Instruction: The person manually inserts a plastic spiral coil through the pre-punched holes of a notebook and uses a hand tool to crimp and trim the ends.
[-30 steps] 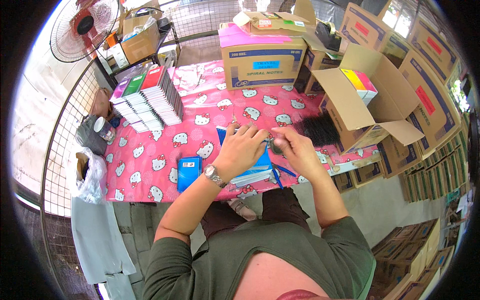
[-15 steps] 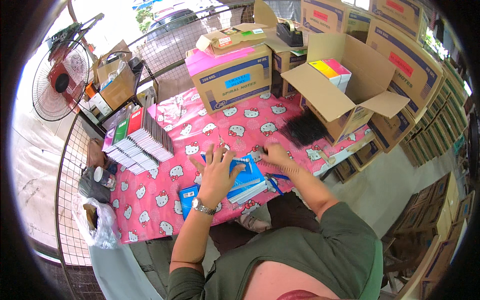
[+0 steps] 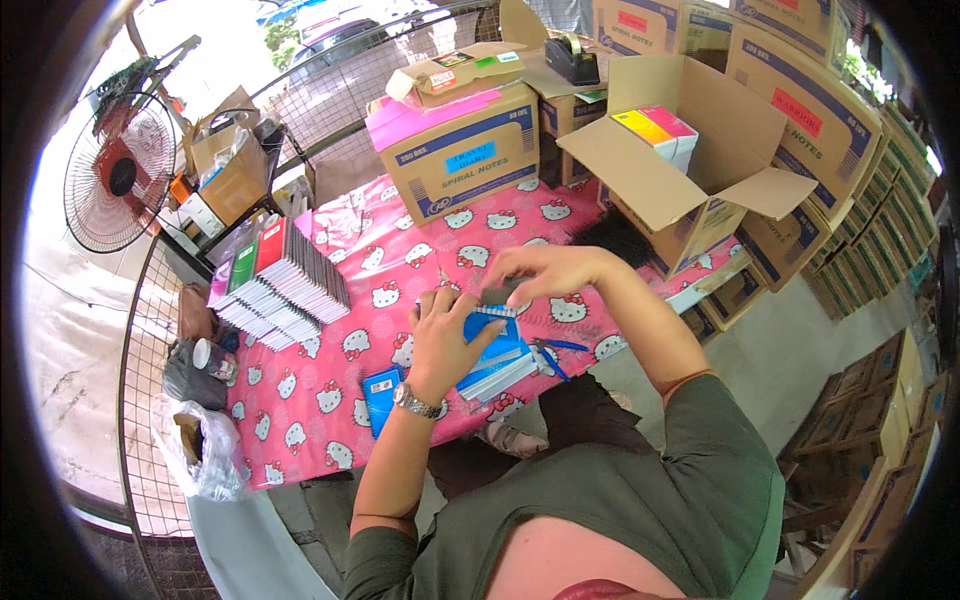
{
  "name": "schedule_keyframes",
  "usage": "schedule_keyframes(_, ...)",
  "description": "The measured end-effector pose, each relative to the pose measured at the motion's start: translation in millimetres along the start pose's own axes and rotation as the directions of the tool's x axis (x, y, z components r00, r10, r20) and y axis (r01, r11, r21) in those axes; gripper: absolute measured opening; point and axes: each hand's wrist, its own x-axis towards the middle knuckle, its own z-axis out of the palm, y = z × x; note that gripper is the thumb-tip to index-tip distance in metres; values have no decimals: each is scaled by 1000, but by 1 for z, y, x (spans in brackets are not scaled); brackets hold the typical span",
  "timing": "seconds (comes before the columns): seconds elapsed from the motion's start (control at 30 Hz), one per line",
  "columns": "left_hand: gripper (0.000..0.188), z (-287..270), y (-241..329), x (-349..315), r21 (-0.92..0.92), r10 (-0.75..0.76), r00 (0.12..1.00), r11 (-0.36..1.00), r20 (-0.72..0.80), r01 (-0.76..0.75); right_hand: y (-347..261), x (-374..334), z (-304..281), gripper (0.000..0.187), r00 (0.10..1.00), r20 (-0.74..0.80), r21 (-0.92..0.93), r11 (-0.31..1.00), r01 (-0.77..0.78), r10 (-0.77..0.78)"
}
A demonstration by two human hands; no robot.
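Note:
My left hand (image 3: pixel 438 335), with a watch at the wrist, holds down a stack of blue notebooks (image 3: pixel 500 362), its fingers bent over the far edge. A row of binding holes shows along that edge. Just above its right end is my right hand (image 3: pixel 525 278), fingers curled together around something small and dark grey that I cannot make out. A spiral coil (image 3: pixel 563 327), blurred, stretches rightward from the notebooks' edge under my right hand. Blue-handled pliers (image 3: pixel 556 352) lie right of the stack. A single blue spiral notebook (image 3: pixel 381 400) rests to its left.
Stacked spiral notebooks (image 3: pixel 280 285) stand at the table's left. A closed carton (image 3: pixel 465 160) and an open carton (image 3: pixel 660 200) with notebooks on its flap side sit at the back. Black coils (image 3: pixel 612 240) lie before the open carton. A fan (image 3: pixel 120 175) stands far left.
My right hand has moved left and up to the notebooks' far edge, uncovering more of the pliers. My left fingers have drawn in from a spread pose over the stack.

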Motion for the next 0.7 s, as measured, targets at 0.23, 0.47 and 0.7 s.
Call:
schedule_keyframes(0.23,50,-2,-4,-1,-19,-36,999,999,37,37,-17,2,8,50,983,-55,597,783,175,-178)
schedule_keyframes(0.47,51,-3,3,0,-67,-116,993,991,4,116,-14,8,1,49,999,-20,468,882,52,-48)
schedule_keyframes(0.7,40,-15,-13,-4,-213,-127,991,970,-39,116,-6,28,4,54,961,20,817,559,143,-275)
